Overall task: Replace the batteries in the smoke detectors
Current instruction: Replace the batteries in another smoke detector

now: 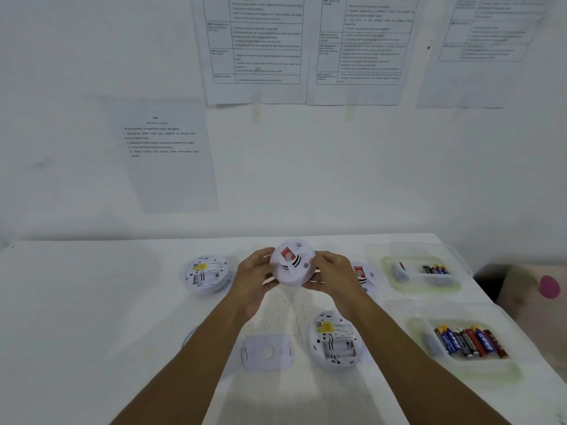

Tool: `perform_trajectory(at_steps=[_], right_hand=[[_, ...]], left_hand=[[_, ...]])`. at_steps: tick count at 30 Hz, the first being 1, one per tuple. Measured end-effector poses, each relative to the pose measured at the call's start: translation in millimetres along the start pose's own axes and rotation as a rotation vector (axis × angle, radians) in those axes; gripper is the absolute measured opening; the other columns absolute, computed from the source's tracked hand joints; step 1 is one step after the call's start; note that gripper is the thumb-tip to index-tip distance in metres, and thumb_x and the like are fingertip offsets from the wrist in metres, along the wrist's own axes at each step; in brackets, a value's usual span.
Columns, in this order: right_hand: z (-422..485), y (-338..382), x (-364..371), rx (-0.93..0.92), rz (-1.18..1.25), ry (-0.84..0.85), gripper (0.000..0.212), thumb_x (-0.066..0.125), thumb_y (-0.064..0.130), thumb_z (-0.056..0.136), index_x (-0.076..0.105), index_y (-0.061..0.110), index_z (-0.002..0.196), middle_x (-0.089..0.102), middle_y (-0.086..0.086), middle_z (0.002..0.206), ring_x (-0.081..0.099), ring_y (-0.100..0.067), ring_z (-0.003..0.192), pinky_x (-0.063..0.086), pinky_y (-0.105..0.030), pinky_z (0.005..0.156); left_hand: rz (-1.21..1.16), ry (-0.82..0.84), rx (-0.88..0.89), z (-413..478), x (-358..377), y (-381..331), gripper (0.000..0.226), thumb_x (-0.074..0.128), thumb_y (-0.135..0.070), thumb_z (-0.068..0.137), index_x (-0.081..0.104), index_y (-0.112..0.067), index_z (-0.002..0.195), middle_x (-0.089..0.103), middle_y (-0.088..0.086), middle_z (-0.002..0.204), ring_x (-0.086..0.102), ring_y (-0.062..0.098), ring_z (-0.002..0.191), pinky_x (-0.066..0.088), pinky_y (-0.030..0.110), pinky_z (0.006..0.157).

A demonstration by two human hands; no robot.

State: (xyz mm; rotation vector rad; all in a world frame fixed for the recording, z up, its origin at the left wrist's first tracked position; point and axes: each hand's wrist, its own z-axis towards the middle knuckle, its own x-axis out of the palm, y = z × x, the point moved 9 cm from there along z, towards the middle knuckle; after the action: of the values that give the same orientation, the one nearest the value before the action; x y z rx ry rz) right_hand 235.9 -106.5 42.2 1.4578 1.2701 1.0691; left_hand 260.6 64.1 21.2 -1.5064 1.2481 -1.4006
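You held one smoke detector (pixel 293 266) above the tabletop (pixel 92 302) with both hands, its front face with the red sticker tilted up toward you. Your left hand (pixel 254 273) curled round its left edge and your right hand (pixel 329 276) gripped its right edge, fingers wrapped underneath.

A second detector (pixel 206 274) lay face down to the left, its yellow label and battery bay showing. A third detector (pixel 336 340) lay face down nearer you, just beside your right forearm, and its open battery bay looked empty. A fourth detector (pixel 363 276), face up, was partly hidden behind your right hand.

A flat white mounting plate (pixel 266 352) lay between your forearms, close to the third detector.

At the right side of the tabletop stood two clear plastic containers. The near container (pixel 429 357) held a row of batteries (pixel 471 342) lying side by side. The far container (pixel 395 283) held a few more cells (pixel 435 269); how many I could not tell.

Printed sheets (pixel 168 154) were taped to the wall behind.
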Motion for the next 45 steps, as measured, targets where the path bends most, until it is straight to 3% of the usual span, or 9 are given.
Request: perform_trajectory(at_steps=[6,16,20,24,27,33,37,40,45], right_hand=[[7.8,-15.9,-1.3,0.03,-0.126,-0.019,0.028,0.059,0.011,0.088,0.065,0.02,0.115,0.074,-0.012,0.094,0.073,-0.025,0.079,0.059,-0.032,0.068],[19.5,-12.8,-4.0,-0.011,-0.708,-0.083,0.032,0.064,0.011,0.087,0.065,0.002,0.117,0.071,-0.015,0.106,0.069,-0.025,0.085,0.058,-0.03,0.075],[24.2,-17.8,-0.6,-0.014,-0.795,-0.069,0.044,0.063,0.023,0.089,0.058,0.004,0.128,0.067,-0.015,0.117,0.066,-0.028,0.101,0.053,-0.04,0.092],[20.6,-23.7,3.0,-0.035,-0.852,-0.064,0.018,0.058,0.023,0.089,0.064,0.007,0.094,0.065,-0.01,0.088,0.062,-0.02,0.081,0.048,-0.031,0.077],[22.0,-27.3,4.9,-0.066,-0.871,-0.056,0.026,0.053,0.023,0.087,0.045,0.015,0.063,0.05,0.0,0.063,0.046,-0.012,0.059,0.038,-0.027,0.058],[15.7,-6.4,12.9,-0.296,-0.864,-0.104,0.029,0.057,0.025,0.091,0.065,0.012,0.116,0.061,-0.005,0.118,0.058,-0.02,0.108,0.043,-0.028,0.087],[8.4,3.4,40.2,-0.432,-0.821,-0.065,0.021,0.056,0.019,0.091,0.067,0.017,0.109,0.06,-0.001,0.114,0.051,-0.016,0.108,0.034,-0.022,0.079],[5.3,0.6,62.0,-0.453,-0.803,-0.014,0.02,0.056,0.018,0.091,0.068,0.019,0.108,0.062,0.0,0.108,0.052,-0.015,0.101,0.035,-0.022,0.079],[-0.4,-5.4,89.9,-0.408,-0.786,0.015,0.019,0.056,0.017,0.092,0.068,0.02,0.107,0.065,0.005,0.102,0.053,-0.009,0.094,0.039,-0.02,0.083]], left_hand=[[0.132,-0.099,0.069,9.7,-24.4,-1.0,0.02,0.067,-0.004,0.09,0.065,-0.01,0.109,0.067,0.008,0.117,0.064,0.025,0.106,0.055,0.029,0.08],[0.483,0.006,0.112,26.6,-14.7,15.5,0.037,0.061,0.008,0.087,0.07,-0.027,0.095,0.071,-0.002,0.1,0.066,0.022,0.098,0.052,0.039,0.094],[0.569,-0.007,0.088,30.9,-12.6,27.9,0.04,0.059,0.008,0.089,0.062,-0.008,0.125,0.064,0.006,0.122,0.06,0.019,0.107,0.049,0.035,0.098],[0.711,-0.01,0.107,32.0,-14.5,29.8,0.051,0.059,0.01,0.088,0.05,0.001,0.137,0.055,0.015,0.138,0.055,0.025,0.123,0.043,0.035,0.106],[0.85,0.002,0.128,31.4,-9.6,30.0,0.051,0.06,0.004,0.09,0.048,0.0,0.139,0.051,0.017,0.144,0.051,0.028,0.13,0.04,0.035,0.11],[0.848,-0.078,0.313,15.3,-27.1,-2.1,0.044,0.067,-0.008,0.089,0.056,-0.007,0.132,0.057,0.01,0.137,0.055,0.023,0.125,0.04,0.021,0.1],[1.162,-0.183,0.487,3.0,-67.0,-36.1,0.062,0.073,-0.031,0.077,0.055,-0.014,0.134,0.049,0.008,0.144,0.041,0.029,0.137,0.028,0.039,0.115],[1.362,-0.264,0.251,9.6,-118.5,-29.0,0.091,0.08,-0.042,0.072,0.034,-0.023,0.149,0.022,0.007,0.161,0.012,0.027,0.15,0.005,0.045,0.121],[1.04,-0.214,0.232,7.0,-152.3,-22.2,0.095,0.088,-0.015,0.066,0.036,-0.006,0.145,0.04,0.015,0.145,0.04,0.029,0.134,0.03,0.026,0.104]])
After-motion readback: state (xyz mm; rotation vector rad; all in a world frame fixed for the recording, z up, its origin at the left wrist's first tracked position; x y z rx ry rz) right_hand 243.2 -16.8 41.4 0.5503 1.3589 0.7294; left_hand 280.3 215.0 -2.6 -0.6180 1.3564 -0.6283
